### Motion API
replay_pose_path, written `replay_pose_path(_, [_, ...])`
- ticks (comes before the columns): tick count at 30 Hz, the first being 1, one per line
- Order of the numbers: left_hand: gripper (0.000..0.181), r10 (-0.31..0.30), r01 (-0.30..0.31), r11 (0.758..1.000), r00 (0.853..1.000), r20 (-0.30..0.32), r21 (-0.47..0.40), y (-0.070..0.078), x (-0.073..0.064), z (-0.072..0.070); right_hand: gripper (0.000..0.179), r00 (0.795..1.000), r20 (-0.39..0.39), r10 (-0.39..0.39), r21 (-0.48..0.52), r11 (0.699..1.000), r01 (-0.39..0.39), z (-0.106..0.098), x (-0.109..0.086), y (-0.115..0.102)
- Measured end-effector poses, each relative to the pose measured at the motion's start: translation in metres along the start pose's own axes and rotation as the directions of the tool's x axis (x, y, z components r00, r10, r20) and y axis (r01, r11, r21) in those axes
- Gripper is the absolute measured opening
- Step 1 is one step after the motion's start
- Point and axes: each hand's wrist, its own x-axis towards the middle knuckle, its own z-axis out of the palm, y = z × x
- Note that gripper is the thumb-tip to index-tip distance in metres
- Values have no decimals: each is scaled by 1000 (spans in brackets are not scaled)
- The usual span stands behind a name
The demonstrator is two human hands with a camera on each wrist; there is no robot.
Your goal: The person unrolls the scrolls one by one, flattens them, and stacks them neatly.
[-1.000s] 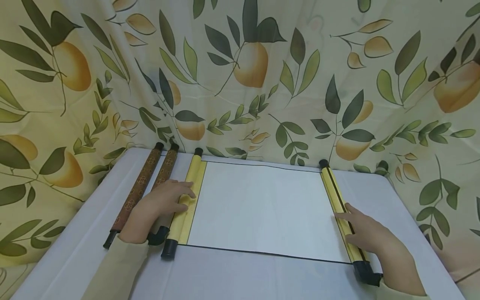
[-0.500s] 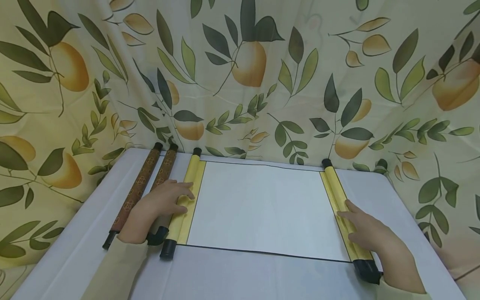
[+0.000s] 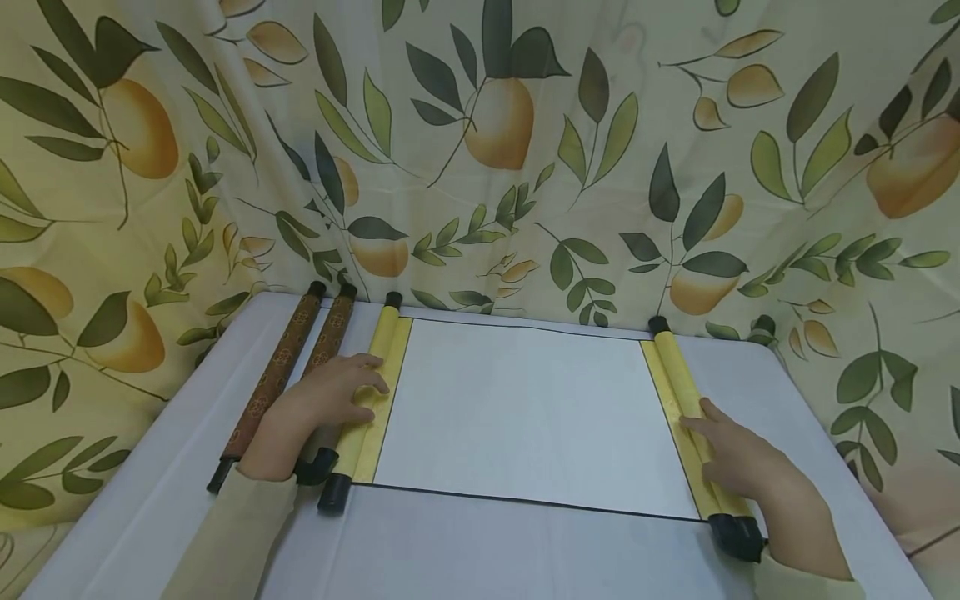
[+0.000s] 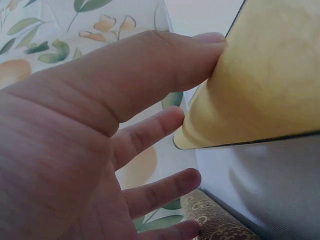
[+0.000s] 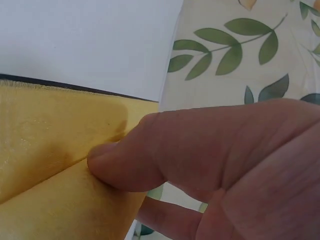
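A hanging scroll with a white sheet (image 3: pixel 532 417) lies partly unrolled between two yellow rolled ends with black knobs. Over the left yellow roll (image 3: pixel 385 333) reaches my left hand (image 3: pixel 326 396), its thumb and index fingertips at the yellow cloth and its other fingers spread in the left wrist view. My right hand (image 3: pixel 750 458) holds the right yellow roll (image 3: pixel 678 367) between thumb and fingers. In the right wrist view, the thumb (image 5: pixel 132 155) presses into the crease where the yellow cloth (image 5: pixel 55 120) meets the roll. My right wrist partly covers the lower knob.
Two brown patterned rolled scrolls, an outer one (image 3: pixel 277 375) and an inner one (image 3: pixel 330 333), lie left of the yellow roll, the inner partly under my left hand. The white-covered table (image 3: pixel 525 558) meets a fruit-and-leaf patterned curtain (image 3: pixel 480 208) at its back edge.
The right yellow roll has turned outward under my right hand; its dark stripe is gone from view and more flat yellow cloth shows beside the sheet. My left hand stays nearly still.
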Motion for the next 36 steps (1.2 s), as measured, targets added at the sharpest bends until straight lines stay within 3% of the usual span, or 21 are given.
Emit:
replay_pose_path(24, [31,0,0,1000,1000,6,5,3,-2,-2,73,999,52,9,72,997,-13,1,4,9])
replay_pose_path(32, [33,43,-43,997,999,0,-60,2,-10,-4,79,990,122,73,66,994,-81,-4,0,-7])
replay_pose_path(34, [36,59,-60,996,998,-18,-69,-4,-17,-9,81,991,122,62,59,996,-70,-8,-3,-18])
replay_pose_path(36, [38,82,-85,993,996,-43,-81,-12,-27,-16,78,995,102,5,39,999,-9,-13,-6,-33])
